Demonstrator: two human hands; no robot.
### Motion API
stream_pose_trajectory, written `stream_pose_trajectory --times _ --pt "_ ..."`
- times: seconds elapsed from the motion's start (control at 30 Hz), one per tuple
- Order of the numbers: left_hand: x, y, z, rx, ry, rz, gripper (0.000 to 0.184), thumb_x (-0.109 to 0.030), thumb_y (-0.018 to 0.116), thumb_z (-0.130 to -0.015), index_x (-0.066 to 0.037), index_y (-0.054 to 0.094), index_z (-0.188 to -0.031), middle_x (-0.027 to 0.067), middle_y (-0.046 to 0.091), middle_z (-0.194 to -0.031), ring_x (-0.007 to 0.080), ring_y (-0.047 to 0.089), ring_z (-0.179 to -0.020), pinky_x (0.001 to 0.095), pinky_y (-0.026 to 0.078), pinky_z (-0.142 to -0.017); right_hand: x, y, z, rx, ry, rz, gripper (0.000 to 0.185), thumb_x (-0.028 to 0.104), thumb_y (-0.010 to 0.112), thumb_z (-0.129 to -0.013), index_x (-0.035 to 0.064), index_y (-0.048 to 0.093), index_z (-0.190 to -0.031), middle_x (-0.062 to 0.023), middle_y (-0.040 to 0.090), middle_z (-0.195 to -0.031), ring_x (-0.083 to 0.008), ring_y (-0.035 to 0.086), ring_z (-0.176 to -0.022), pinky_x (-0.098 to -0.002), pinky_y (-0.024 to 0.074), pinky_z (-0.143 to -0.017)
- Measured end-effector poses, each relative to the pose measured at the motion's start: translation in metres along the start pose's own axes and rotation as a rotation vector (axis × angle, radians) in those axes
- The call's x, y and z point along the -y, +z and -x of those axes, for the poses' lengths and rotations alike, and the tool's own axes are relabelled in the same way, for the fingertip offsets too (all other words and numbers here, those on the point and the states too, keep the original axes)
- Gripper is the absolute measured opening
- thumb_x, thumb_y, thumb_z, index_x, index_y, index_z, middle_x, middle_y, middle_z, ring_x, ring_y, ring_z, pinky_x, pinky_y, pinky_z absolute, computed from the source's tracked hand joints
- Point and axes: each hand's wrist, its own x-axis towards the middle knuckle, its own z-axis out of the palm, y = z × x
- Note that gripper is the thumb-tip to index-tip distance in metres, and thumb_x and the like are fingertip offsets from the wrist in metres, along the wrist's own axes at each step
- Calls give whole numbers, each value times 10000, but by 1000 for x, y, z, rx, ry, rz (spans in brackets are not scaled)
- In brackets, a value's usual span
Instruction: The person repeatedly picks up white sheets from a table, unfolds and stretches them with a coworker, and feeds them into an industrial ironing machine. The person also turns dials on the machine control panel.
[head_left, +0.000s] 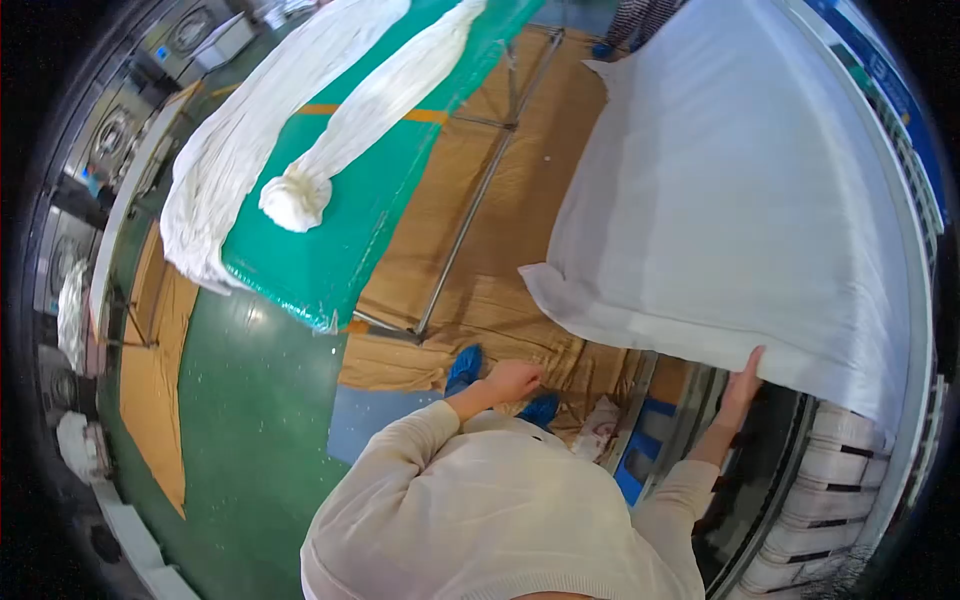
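Note:
A wide white sheet (720, 220) hangs spread out on the right side of the head view, with its near edge towards me. My right hand (742, 385) grips that near edge, its thumb tip showing against the cloth and the other fingers partly hidden. In front of my body, my left hand (513, 379) is curled closed above the brown floor covering, with nothing visible in it. It is apart from the sheet.
A green-topped table (330, 240) at upper left carries long white cloth (220, 170) and a knotted white cloth (297, 200). Its metal frame (465, 215) stands on brown covering (520, 130). Washing machines (112, 138) line the left; another person's legs (640, 15) show at top.

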Motion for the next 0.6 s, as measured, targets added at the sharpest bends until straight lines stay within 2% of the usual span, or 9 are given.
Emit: stream_pose_trajectory --times 0.1,0.17,0.23,0.3,0.33,0.4,0.47,0.5,0.6 --pt "3 -8 13 -27 10 0 112 -225 603 -811 -115 582 -823 105 632 -786 332 617 -755 445 483 -629 -51 23 -1 -120 241 163 548 349 612 -932 41 448 -1356 -86 507 -1318 -200 538 -1129 -341 440 -949" --pt "11 -4 21 -13 -56 -58 118 -225 604 -811 -111 589 -836 106 626 -783 325 616 -745 439 481 -621 -69 26 4 -58 162 180 563 376 631 -915 74 458 -1358 -75 521 -1291 -188 555 -1088 -320 461 -882" --pt "16 10 25 43 -53 -58 121 -225 604 -811 -108 593 -842 106 623 -782 321 615 -740 436 480 -618 -49 45 31 154 4 433 622 364 576 -948 -4 383 -1412 -149 438 -1399 -243 460 -1257 -382 379 -1040" --pt "32 27 15 57 -189 56 208 -313 604 -864 -110 631 -897 85 647 -764 294 635 -709 435 475 -588 -8 90 86 35 -2 292 542 321 536 -974 -32 419 -1368 -176 478 -1343 -256 480 -1232 -376 394 -1037" --pt "41 46 -2 87 -157 73 208 -313 604 -864 -110 631 -897 85 647 -764 294 635 -709 435 475 -588 30 119 119 -19 34 250 505 309 527 -980 -38 442 -1336 -177 501 -1313 -257 489 -1223 -378 413 -1024" --pt "59 76 -41 319 -662 800 508 -548 549 -885 -122 603 -1155 122 667 -971 297 650 -865 446 508 -704 87 141 154 -100 49 214 470 297 517 -986 -44 466 -1304 -178 523 -1283 -258 497 -1214 -380 433 -1012" --pt "1 47 -84 459 -1016 1409 822 -732 474 -825 -126 429 -1379 188 558 -1239 350 557 -1105 515 456 -913 117 146 165 43 38 -61 476 316 524 -982 -8 453 -1323 -118 540 -1268 -223 536 -1157 -364 481 -922" --pt "-27 44 -102 478 -1000 1406 822 -732 474 -825 -126 429 -1379 188 558 -1239 350 557 -1105 515 456 -913 127 147 167 125 31 -198 480 326 527 -979 11 447 -1332 -88 549 -1261 -205 555 -1128 -357 505 -877" --pt "-96 48 -153 452 -807 2126 843 -714 456 -843 -115 348 -1425 207 464 -1348 360 422 -1256 519 363 -1046 150 143 166 91 56 -357 468 319 511 -986 18 438 -1338 -91 548 -1269 -210 556 -1133 -359 509 -875"
